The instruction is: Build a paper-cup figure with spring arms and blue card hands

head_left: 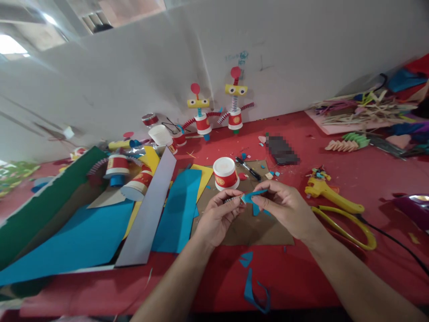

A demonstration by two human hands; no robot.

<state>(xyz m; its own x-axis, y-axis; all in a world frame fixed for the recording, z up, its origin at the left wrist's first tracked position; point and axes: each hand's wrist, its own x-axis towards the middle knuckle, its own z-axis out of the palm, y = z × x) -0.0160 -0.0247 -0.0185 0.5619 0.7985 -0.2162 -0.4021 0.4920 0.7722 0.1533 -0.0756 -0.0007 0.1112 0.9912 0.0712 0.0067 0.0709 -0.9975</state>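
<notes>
My left hand (pixel 223 214) pinches a small folded striped paper strip (pixel 229 200) above a brown cardboard sheet (pixel 259 230). My right hand (pixel 283 203) holds a blue paper piece (pixel 255 195) between thumb and fingers, and its left end meets the end of the folded strip. Just behind my hands stands an upside-down red and white paper cup (pixel 226 173). A black marker (pixel 248 169) lies behind my right hand. Blue paper scraps (pixel 248 284) lie in front of the cardboard.
Blue sheets (pixel 177 210), a pale strip (pixel 147 210) and a green board (pixel 53 201) lie left. Two cup figures (pixel 203 124) stand by the wall. A yellow glue gun (pixel 330 197), yellow-handled scissors (pixel 367 237) and a dark phone (pixel 281 150) lie right.
</notes>
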